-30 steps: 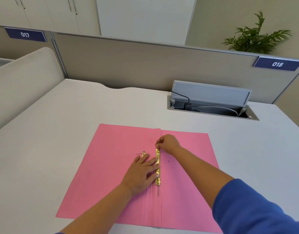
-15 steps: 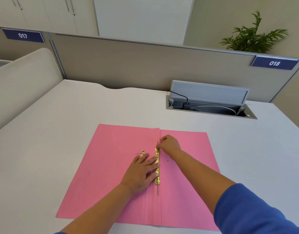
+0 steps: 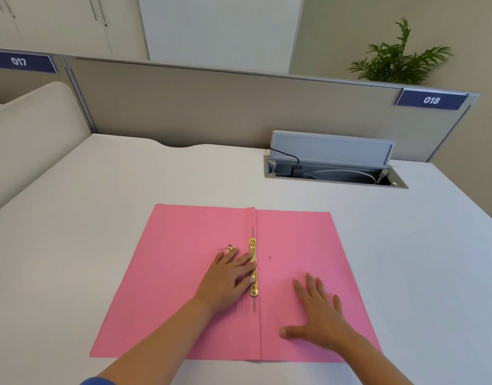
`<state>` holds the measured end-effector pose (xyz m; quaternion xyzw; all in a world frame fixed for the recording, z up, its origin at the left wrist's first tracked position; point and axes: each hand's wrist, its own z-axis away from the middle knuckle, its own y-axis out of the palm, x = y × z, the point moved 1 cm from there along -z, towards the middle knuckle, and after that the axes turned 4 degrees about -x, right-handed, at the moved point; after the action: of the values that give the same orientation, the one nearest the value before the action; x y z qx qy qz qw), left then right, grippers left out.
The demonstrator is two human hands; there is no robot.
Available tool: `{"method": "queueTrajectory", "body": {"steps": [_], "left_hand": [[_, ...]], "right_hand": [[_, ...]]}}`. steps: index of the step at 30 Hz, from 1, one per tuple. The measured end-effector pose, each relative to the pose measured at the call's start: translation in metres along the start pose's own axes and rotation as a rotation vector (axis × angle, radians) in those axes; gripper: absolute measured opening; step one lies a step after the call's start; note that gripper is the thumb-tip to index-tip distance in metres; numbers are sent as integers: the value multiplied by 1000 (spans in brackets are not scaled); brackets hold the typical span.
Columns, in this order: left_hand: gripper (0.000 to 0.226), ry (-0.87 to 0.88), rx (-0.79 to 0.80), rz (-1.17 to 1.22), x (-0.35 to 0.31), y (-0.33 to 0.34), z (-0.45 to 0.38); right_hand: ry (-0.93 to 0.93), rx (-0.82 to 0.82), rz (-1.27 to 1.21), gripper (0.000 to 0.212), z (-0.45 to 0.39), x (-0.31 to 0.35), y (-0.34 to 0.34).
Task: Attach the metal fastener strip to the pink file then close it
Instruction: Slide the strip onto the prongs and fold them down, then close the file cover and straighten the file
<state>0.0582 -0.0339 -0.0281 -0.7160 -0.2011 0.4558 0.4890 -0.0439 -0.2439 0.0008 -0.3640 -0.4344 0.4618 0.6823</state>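
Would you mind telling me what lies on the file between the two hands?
In the head view, the gold fastener strip along the pink file's fold lies between the left hand and right hand.

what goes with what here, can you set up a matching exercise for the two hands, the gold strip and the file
Things:
1. left hand
2. right hand
3. metal fastener strip
4. pink file

States:
A. lies open on the white desk
B. flat on the file's right half, fingers spread
C. runs along the centre fold
D. fingertips resting on the strip

Pairs: 1-D, 2-B, 3-C, 4-A
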Motion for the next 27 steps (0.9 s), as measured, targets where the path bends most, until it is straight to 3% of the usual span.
{"method": "queueTrajectory", "body": {"steps": [5, 8, 11, 13, 16, 18, 21, 27], "left_hand": [[44, 25, -13, -56, 0, -5, -3], [46, -23, -126, -105, -2, -15, -5], [48, -203, -333, -130, 3, -35, -4], [55, -407, -389, -194, 19, -50, -2], [76, -863, -320, -182, 50, -73, 9], [86, -1069, -250, -144, 67, -82, 19], [91, -1189, -233, -58, 80, -87, 32], [89, -1181, -273, -2, 79, -98, 34]], "right_hand": [[5, -16, 13, 117, -3, 2, -2], [5, -24, 5, 117, -10, 4, -5], [13, -30, 9, 117, -16, 4, -8], [18, -30, 15, 117, -21, 5, -9], [21, -31, 7, 118, -26, 7, -9], [22, -36, 9, 118, -30, 7, -10], [26, -39, 14, 118, -35, 8, -11], [40, -40, 27, 116, -44, 14, -15]]}}
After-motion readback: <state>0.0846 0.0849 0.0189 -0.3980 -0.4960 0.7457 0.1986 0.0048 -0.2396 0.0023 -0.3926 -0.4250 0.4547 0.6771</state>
